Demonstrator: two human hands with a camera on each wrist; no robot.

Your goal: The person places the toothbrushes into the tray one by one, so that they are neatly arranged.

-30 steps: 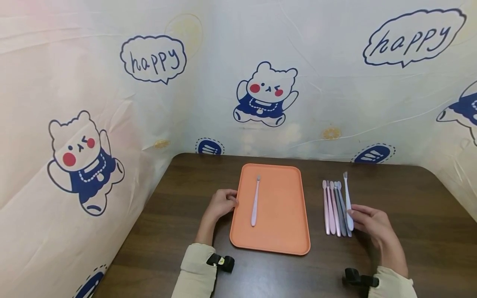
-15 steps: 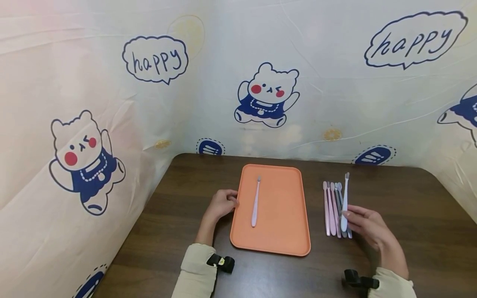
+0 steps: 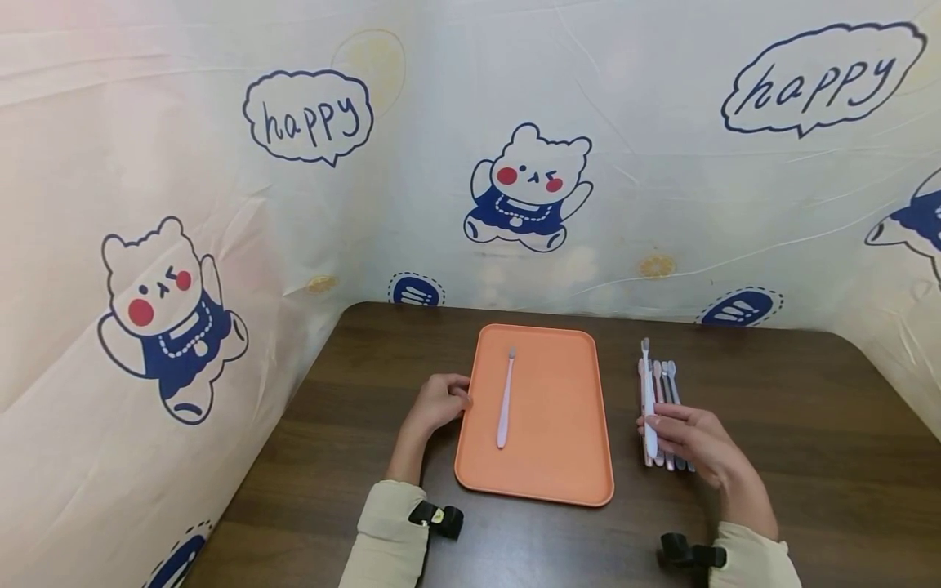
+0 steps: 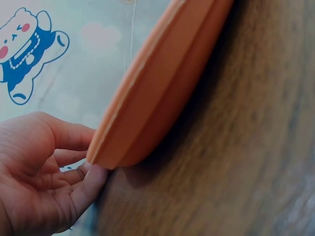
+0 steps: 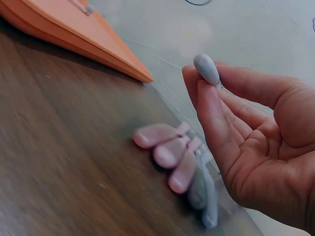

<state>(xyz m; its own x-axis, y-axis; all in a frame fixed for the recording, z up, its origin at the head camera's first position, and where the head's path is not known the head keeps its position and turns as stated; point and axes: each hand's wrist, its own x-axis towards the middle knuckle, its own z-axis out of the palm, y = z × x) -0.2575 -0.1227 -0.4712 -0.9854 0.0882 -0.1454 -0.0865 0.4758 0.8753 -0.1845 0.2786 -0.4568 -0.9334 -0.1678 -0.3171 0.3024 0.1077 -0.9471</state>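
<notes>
My left hand holds the left rim of an orange tray, and in the left wrist view its thumb and fingers pinch the tray's edge. On the tray lies one pale pink-purple toothbrush, head away from me. My right hand pinches a pale blue-white toothbrush by its handle, head pointing away; the handle's end pokes out between thumb and fingers. Below it several toothbrushes lie side by side on the table: pink ones, a dark grey one and a light blue one. The hand partly hides them.
A dark brown wooden table carries everything. Behind and left of it hangs a pale curtain with printed bears and "happy" bubbles. Black camera straps sit at both cuffs.
My right hand has lifted the pale blue-white toothbrush from the row's right end and carried it left across the other toothbrushes. The left hand and the tray have stayed put.
</notes>
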